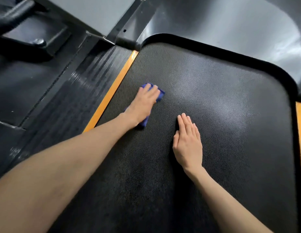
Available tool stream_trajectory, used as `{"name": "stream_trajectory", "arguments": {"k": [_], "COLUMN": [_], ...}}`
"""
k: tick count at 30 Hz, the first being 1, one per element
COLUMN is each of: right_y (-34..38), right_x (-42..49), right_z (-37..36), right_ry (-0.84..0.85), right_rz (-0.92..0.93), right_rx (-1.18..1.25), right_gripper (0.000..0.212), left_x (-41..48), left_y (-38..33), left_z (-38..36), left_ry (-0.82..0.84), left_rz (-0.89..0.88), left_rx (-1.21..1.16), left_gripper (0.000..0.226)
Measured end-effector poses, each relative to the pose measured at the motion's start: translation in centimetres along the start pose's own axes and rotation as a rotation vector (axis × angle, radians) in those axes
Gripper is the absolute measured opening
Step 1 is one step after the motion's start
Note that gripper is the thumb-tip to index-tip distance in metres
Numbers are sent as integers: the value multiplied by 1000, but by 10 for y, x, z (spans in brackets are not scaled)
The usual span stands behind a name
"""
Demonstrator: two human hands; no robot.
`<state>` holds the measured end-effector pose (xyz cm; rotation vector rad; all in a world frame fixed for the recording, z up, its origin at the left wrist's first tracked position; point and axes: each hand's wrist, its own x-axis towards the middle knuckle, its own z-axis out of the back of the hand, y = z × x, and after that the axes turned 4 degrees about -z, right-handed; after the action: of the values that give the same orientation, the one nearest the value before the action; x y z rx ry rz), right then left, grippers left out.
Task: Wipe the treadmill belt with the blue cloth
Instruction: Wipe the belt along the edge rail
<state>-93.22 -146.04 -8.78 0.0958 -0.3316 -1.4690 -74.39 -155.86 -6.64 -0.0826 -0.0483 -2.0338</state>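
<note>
The left hand [143,105] lies flat on the cloth [161,95], fingers nearly straight, pressing it to the belt [222,115] near the orange strip [112,91], while the right hand [187,143] rests palm-down on bare belt, fingers together.

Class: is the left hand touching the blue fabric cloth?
Touching. Head view: the left hand presses flat on the blue fabric cloth, which peeks out around it.

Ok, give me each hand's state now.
Left hand: open, fingers flat, pressing the blue cloth on the treadmill belt.
Right hand: open, flat on the belt.
</note>
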Motion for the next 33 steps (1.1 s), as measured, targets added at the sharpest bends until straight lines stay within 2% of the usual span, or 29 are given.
{"name": "stream_trajectory", "arguments": {"k": [1, 2, 3, 5, 7, 10, 12, 15, 18, 20, 23, 26, 27, 30, 33], "right_y": [0, -1, -1, -2, -2, -2, -1, -1, -1, -2, -3, -5, -5, -6, -6], "right_x": [0, 0, -1, -2, -2, -3, -2, 1, 2, 2, 0, 1, 1, 1, 6], "right_z": [-1, -1, -2, -3, -2, 1, 1, 2, 3, 2, 0, 3, 4, 8, 16], "right_ry": [-3, -3, -1, 4, 7, 26, 26, 27, 34, 44, 78, 112, 125, 199, 298], "right_rz": [0, -1, -3, 0, 7, 14, 12, 1, 3, 1, 22, 37, 39, 61, 78], "right_rx": [1, -1, -5, -8, 1, 10, 22, 39, 42, 27, -15, -16, -18, -22, -7], "right_gripper": [53, 52, 52, 52, 52, 52, 52, 52, 54, 55, 57, 59, 60, 56, 53], "left_x": [-8, -19, -28, -38, -27, 1, 9, -1, -29, -62, -140, -177, -172, -140, -124], "left_y": [-9, -19, -28, -34, -19, 27, 51, 45, -1, -48, -117, -116, -101, -48, -13], "left_z": [-4, -4, -5, -9, -13, -1, -3, -22, -31, -22, -2, 1, 0, 2, 2], "left_ry": [-54, -27, 0, 24, 17, 52, 100, 81, 63, 30, 103, 85, 76, 55, 104], "left_rz": [-180, -316, -403, -453, -337, 121, 266, 288, 209, 110, -116, -257, -206, 101, 211], "left_rx": [-13, -73, -122, -134, -104, -140, -143, -82, -43, -94, -218, -107, -54, 49, 13], "left_gripper": [48, 50, 49, 47, 47, 44, 42, 45, 53, 55, 55, 51, 50, 51, 52]}}
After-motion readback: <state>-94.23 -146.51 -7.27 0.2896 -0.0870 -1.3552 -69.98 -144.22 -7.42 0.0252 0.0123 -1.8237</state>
